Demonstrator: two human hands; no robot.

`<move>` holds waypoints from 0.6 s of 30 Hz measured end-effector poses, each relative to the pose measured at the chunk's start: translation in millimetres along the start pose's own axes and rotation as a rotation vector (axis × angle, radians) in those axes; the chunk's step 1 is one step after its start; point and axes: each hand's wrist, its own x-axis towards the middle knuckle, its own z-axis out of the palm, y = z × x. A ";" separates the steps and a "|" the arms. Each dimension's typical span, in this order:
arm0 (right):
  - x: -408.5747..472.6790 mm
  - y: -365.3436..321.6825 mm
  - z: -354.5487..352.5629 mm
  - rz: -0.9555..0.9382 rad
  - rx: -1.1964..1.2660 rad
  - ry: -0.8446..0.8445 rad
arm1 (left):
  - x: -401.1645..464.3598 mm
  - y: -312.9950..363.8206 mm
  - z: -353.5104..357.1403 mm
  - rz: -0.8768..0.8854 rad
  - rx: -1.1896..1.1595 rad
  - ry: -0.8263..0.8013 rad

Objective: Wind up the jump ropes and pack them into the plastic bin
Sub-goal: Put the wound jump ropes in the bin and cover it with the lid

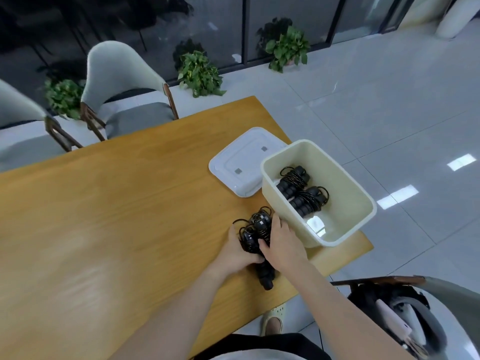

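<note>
A black jump rope point(257, 229), its cord coiled around the handles, lies on the wooden table point(117, 216) just left of the cream plastic bin point(363, 201). My left hand point(237, 252) grips the bundle from the left. My right hand point(281, 242) grips it from the right, close to the bin's near wall. The handle ends stick out below my hands. Two wound black jump ropes point(301, 188) lie side by side inside the bin.
The bin's white lid point(241, 162) lies flat on the table behind the bin. The bin stands at the table's right corner, near its edge. Grey chairs point(122, 87) stand at the far side and another chair with a bag point(400, 315) at my right.
</note>
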 end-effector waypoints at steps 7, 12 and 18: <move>3.1 7.1 5.5 -0.003 0.047 -0.024 | 3.1 3.0 0.9 -0.068 -0.123 0.060; 5.3 8.9 6.8 -0.006 0.180 -0.039 | 3.6 2.1 6.5 -0.072 -0.212 0.067; 1.9 13.9 9.1 0.002 0.200 0.005 | -12.6 -4.3 33.4 0.102 -0.135 0.331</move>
